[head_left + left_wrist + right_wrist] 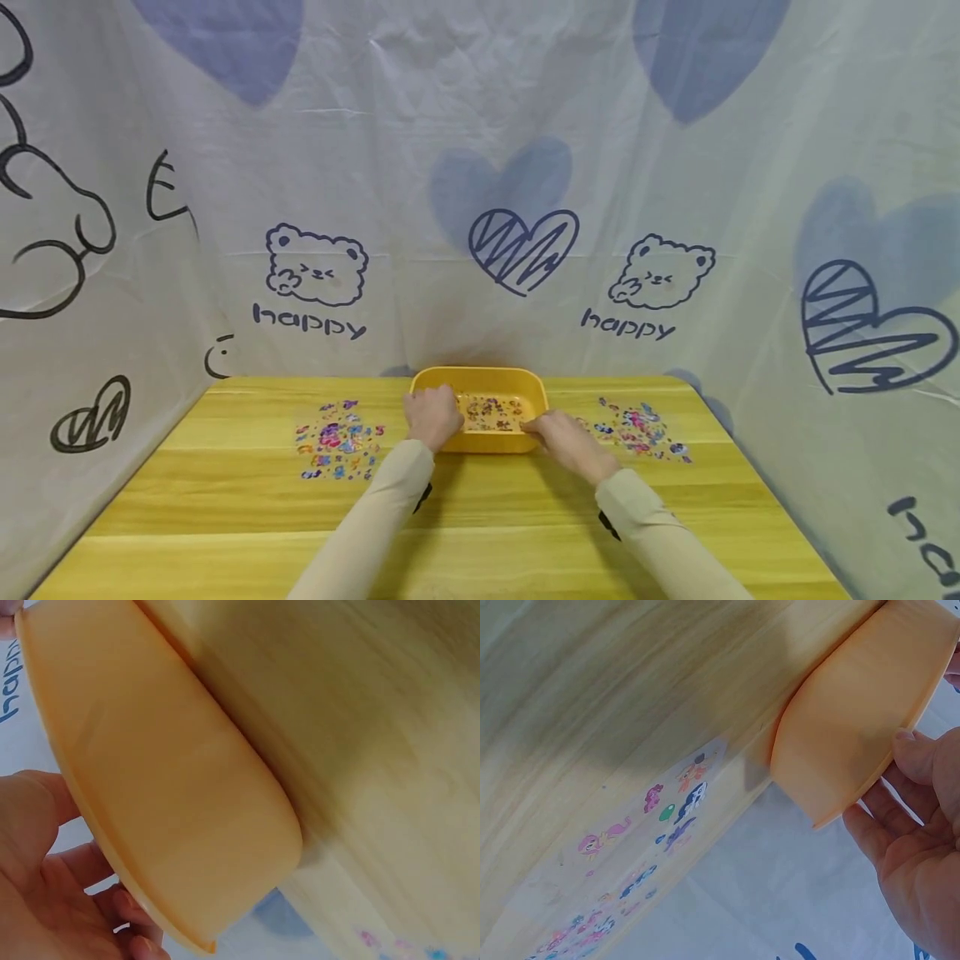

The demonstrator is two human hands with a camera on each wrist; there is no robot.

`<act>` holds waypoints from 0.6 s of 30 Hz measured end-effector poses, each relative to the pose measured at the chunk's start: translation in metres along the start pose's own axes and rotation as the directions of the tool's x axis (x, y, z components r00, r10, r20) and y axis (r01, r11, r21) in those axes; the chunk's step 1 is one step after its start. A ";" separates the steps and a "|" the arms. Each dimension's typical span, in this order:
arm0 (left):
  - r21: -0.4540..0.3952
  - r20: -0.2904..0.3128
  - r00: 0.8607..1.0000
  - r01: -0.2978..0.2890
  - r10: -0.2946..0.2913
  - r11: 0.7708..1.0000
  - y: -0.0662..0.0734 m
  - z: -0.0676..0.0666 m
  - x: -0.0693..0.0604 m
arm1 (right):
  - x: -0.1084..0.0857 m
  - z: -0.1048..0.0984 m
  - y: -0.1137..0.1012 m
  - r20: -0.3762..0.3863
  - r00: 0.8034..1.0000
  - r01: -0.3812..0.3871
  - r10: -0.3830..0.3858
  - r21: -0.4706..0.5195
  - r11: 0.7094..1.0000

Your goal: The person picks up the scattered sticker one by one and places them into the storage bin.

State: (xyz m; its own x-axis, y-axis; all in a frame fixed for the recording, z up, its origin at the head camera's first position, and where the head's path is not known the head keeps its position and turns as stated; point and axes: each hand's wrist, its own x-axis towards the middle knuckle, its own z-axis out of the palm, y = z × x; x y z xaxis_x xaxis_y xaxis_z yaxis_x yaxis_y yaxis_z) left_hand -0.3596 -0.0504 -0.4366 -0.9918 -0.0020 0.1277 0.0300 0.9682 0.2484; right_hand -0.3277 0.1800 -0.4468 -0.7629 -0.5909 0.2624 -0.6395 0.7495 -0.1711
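A yellow plastic basin [487,444] stands at the back of the table, and small multicoloured bits [491,412] show on its bottom. My left hand [435,417] grips the basin's left side at the rim. In the left wrist view, the fingers of the left hand [71,877] curl under the rim beside the orange-looking wall [180,772]. At the front right corner, my right hand [572,446] holds the rim. The right wrist view shows the thumb of the right hand [922,817] on the rim and the other fingers below it.
Colourful cartoon stickers [337,437] are spread on the wood-grain table [495,525] left of the basin. More stickers [637,429] lie to its right. A white cloth [405,275] with hearts and bears hangs close behind the table and along its sides.
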 end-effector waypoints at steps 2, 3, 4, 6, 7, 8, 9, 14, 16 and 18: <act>0.028 0.007 1.000 0.006 -0.006 1.000 0.002 0.002 0.001 | 0.000 0.000 0.000 0.001 1.000 -0.006 0.006 0.000 1.000; 0.043 0.008 1.000 0.006 -0.006 0.999 0.002 0.003 0.002 | 0.000 0.000 0.000 0.002 1.000 -0.009 0.009 0.002 1.000; 0.058 0.007 1.000 0.006 -0.007 0.998 0.003 0.004 0.002 | 0.000 0.000 0.000 0.004 1.000 -0.011 0.011 0.003 1.000; 0.084 0.008 1.000 0.001 -0.002 0.996 0.002 0.005 0.004 | 0.000 0.000 0.000 0.005 1.000 -0.014 0.014 0.008 1.000; 0.091 0.009 1.000 -0.003 0.002 0.996 0.002 0.006 0.004 | 0.000 0.000 0.000 0.005 1.000 -0.014 0.014 0.007 1.000; 0.094 0.013 1.000 -0.007 0.006 0.996 0.002 0.006 0.005 | 0.000 -0.001 0.000 0.005 1.000 -0.014 0.014 0.009 1.000; 0.095 0.017 1.000 -0.010 0.009 0.995 0.002 0.006 0.005 | 0.000 -0.001 0.000 0.005 1.000 -0.011 0.011 0.007 1.000; 0.105 0.013 0.999 -0.037 0.036 0.994 0.001 0.003 0.004 | 0.000 -0.001 -0.001 0.004 1.000 -0.005 0.005 -0.001 1.000; 0.122 -0.004 0.999 -0.049 0.050 0.991 -0.001 0.001 0.003 | 0.000 -0.001 -0.001 0.004 1.000 -0.007 0.007 -0.004 1.000; 0.128 -0.029 0.998 -0.059 0.063 0.990 -0.003 -0.002 0.002 | 0.000 -0.001 -0.002 0.002 1.000 -0.009 0.009 -0.005 1.000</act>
State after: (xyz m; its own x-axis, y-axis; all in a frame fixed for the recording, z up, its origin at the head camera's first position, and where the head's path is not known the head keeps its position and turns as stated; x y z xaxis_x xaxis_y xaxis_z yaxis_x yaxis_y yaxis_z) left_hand -0.3617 -0.0535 -0.4355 -0.9840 0.0520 0.1705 0.0724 0.9906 0.1157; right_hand -0.3267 0.1790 -0.4456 -0.7685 -0.5850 0.2590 -0.6324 0.7560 -0.1688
